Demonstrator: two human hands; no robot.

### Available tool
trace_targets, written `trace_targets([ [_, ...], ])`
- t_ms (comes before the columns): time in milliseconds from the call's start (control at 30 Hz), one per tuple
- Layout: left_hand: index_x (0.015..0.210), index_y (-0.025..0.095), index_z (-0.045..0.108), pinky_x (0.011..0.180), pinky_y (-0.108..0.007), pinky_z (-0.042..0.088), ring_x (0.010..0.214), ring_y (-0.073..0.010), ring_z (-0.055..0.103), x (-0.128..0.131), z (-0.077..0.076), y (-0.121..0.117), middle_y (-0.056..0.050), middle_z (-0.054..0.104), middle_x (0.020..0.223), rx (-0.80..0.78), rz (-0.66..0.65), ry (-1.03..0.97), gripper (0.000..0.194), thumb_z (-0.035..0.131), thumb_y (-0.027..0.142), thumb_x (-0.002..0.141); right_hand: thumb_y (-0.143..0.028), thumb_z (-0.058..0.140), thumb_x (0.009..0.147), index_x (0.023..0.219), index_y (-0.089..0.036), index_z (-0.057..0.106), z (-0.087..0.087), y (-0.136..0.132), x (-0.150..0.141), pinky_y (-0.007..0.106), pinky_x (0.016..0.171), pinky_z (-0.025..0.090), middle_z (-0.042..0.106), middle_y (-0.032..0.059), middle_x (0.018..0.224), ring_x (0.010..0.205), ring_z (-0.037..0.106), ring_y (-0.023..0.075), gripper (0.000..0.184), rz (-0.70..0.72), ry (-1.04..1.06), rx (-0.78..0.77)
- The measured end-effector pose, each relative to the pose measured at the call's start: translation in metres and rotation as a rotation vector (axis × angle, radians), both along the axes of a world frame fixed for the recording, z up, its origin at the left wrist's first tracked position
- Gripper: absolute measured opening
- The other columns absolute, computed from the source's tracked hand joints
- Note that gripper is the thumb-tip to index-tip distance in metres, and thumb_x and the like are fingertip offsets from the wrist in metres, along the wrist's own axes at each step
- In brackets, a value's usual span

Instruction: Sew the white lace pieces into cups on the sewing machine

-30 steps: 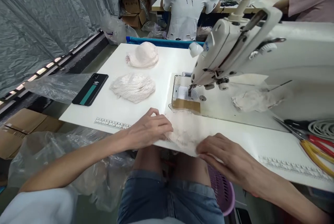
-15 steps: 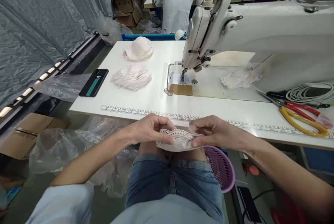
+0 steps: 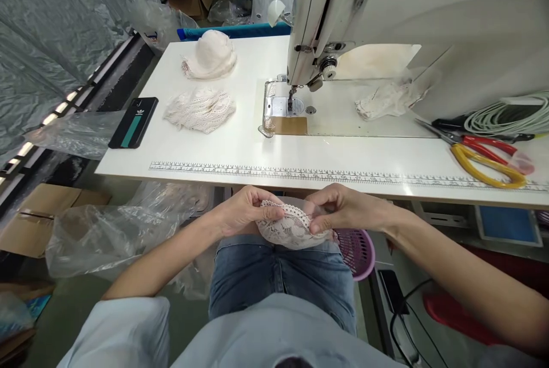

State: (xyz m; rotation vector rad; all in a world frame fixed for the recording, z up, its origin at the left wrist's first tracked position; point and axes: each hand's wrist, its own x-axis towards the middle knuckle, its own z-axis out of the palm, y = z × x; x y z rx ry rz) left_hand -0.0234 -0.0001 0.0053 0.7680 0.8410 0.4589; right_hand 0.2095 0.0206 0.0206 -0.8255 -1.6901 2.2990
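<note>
Cream scalloped lace piece [image 3: 288, 232] basically runs lengthwise from left hand [image 3: 249, 211] to right hand [image 3: 348, 209], both pinching it, neither nearer.

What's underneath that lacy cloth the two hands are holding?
Under the lacy cloth, pinched by the left hand and right hand, are blue shorts. A purple basket peeks out beside them. The cloth hides whatever is right behind it.

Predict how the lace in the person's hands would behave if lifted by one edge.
The lace would probably sag, since it curves between the left hand and right hand. It seems light, being thin and dotted with holes.
</note>
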Motion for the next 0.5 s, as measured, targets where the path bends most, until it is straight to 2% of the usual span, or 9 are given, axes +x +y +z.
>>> trace_targets([
  [100, 0.076, 0.011, 0.073, 0.062, -0.023, 0.047, 0.063, -0.0121, 0.06, 0.0, 0.0, -0.002, -0.005, 0.069, 0.07, -0.016, 0.002, -0.005, 0.029, 0.081, 0.033, 0.06, -0.026, 0.068, 0.077, 0.079, -0.014, 0.07, -0.009, -0.001, 0.001, 0.018, 0.056, 0.045, 0.062, -0.0019, 0.068, 0.059, 0.054, 0.0064, 0.013, 0.018, 0.024, 0.012],
  [200, 0.068, 0.01, 0.071, 0.054, -0.02, 0.04, 0.051, -0.0078, 0.05, 0.002, -0.003, -0.011, -0.001, 0.06, 0.056, -0.013, -0.003, -0.004, 0.037, 0.081, 0.043, 0.057, -0.035, 0.071, 0.073, 0.08, -0.012, 0.07, -0.014, -0.005, 0.009, 0.016, 0.048, 0.042, 0.06, -0.0018, 0.063, 0.052, 0.051, 0.0057, 0.023, 0.058, -0.031, 0.05],
  [267, 0.059, 0.008, 0.066, 0.049, -0.018, 0.033, 0.046, -0.0046, 0.038, 0.004, -0.011, -0.017, 0.002, 0.05, 0.049, 0.057, -0.014, 0.011, 0.046, 0.078, 0.052, 0.056, -0.043, 0.074, 0.068, 0.078, -0.011, 0.07, -0.012, -0.005, 0.017, 0.014, 0.043, 0.038, 0.059, -0.0019, 0.058, 0.047, 0.048, 0.0047, 0.034, 0.115, -0.051, 0.06],
  [333, 0.06, 0.008, 0.063, 0.049, -0.019, 0.029, 0.049, -0.006, 0.036, 0.006, -0.023, -0.02, 0.001, 0.048, 0.05, 0.133, -0.086, 0.094, 0.055, 0.07, 0.063, 0.06, -0.049, 0.07, 0.069, 0.08, -0.01, 0.07, -0.005, 0.002, 0.028, 0.017, 0.05, 0.044, 0.064, 0.0015, 0.063, 0.054, 0.056, 0.0083, 0.041, 0.189, -0.03, 0.142],
  [367, 0.067, 0.009, 0.065, 0.052, -0.02, 0.031, 0.052, -0.0082, 0.039, 0.008, -0.029, -0.02, 0.0, 0.051, 0.054, 0.205, -0.157, 0.161, 0.058, 0.063, 0.067, 0.064, -0.05, 0.067, 0.073, 0.081, -0.01, 0.07, 0.0, 0.009, 0.035, 0.019, 0.056, 0.047, 0.066, 0.0033, 0.068, 0.06, 0.06, 0.0106, 0.041, 0.174, -0.047, 0.263],
  [400, 0.07, 0.009, 0.067, 0.054, -0.02, 0.031, 0.055, -0.0094, 0.041, 0.009, -0.034, -0.019, -0.001, 0.052, 0.056, 0.328, -0.254, 0.27, 0.058, 0.057, 0.067, 0.071, -0.05, 0.062, 0.078, 0.083, -0.012, 0.07, 0.004, 0.018, 0.043, 0.02, 0.061, 0.049, 0.068, 0.0039, 0.072, 0.065, 0.062, 0.012, 0.039, 0.109, -0.114, 0.457],
  [433, 0.074, 0.011, 0.068, 0.058, -0.02, 0.033, 0.061, -0.0108, 0.043, 0.01, -0.038, -0.018, -0.003, 0.056, 0.063, 0.461, -0.314, 0.394, 0.056, 0.052, 0.065, 0.076, -0.047, 0.058, 0.083, 0.085, -0.014, 0.07, 0.008, 0.028, 0.051, 0.021, 0.064, 0.05, 0.069, 0.0042, 0.077, 0.07, 0.064, 0.013, 0.036, -0.01, -0.227, 0.699],
  [500, 0.081, 0.014, 0.069, 0.061, -0.02, 0.032, 0.064, -0.011, 0.044, 0.012, -0.041, -0.017, -0.002, 0.058, 0.067, 0.608, -0.407, 0.535, 0.053, 0.046, 0.062, 0.081, -0.04, 0.051, 0.089, 0.092, -0.018, 0.067, 0.011, 0.051, 0.07, 0.025, 0.071, 0.051, 0.069, 0.0056, 0.089, 0.08, 0.064, 0.0155, 0.028, -0.344, -0.543, 1.205],
])
